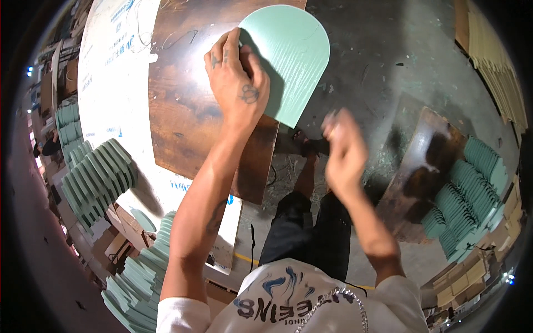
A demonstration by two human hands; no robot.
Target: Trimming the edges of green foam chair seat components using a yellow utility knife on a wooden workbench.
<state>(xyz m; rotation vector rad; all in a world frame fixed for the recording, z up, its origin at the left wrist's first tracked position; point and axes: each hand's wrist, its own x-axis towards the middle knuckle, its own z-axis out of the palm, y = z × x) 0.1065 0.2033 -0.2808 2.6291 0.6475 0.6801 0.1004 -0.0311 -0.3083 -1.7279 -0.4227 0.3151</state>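
Note:
My left hand point(236, 83) grips the edge of a pale green arched panel point(291, 61), flat at one end and rounded at the other, holding it over a dark brown wooden board point(183, 111). To the right and lower, my right hand point(344, 152) hovers in the air, blurred by motion, its fingers loosely curled with nothing visible in them. It is apart from the panel, above the grey floor. My legs in dark trousers show below.
Stacks of the same green panels stand at the left point(97, 177), lower left point(141, 277) and right point(472, 194). A white sheet point(111, 83) lies under the brown board. Tan slats point(497, 72) line the upper right. Cardboard boxes point(463, 277) sit at the lower right.

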